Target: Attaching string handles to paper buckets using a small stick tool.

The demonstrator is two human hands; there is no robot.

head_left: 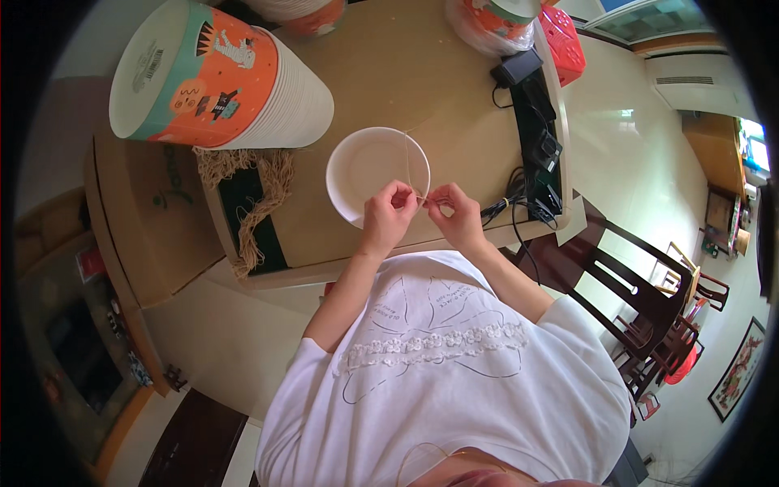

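Observation:
My left hand (388, 216) and my right hand (456, 214) meet over the near right rim of a white paper bowl (350, 162). Both are closed in a pinch on a thin tan string (407, 154), fingertips almost touching. From the fingers the string runs up across the bowl's inside and over its far rim. To the left, a tall stack of paper bowls (235, 81), orange and teal on the outermost one, lies on its side. Below that stack, a bundle of loose tan strings (280, 183) hangs over the table's left edge.
The tabletop (389, 73) is brown. Along its right side lie a black adapter (518, 68) and coiled black cables (511, 195). Wrapped bowls (491, 24) and a red plastic basket (561, 45) stand at the far right. A cardboard box (174, 219) is at the left.

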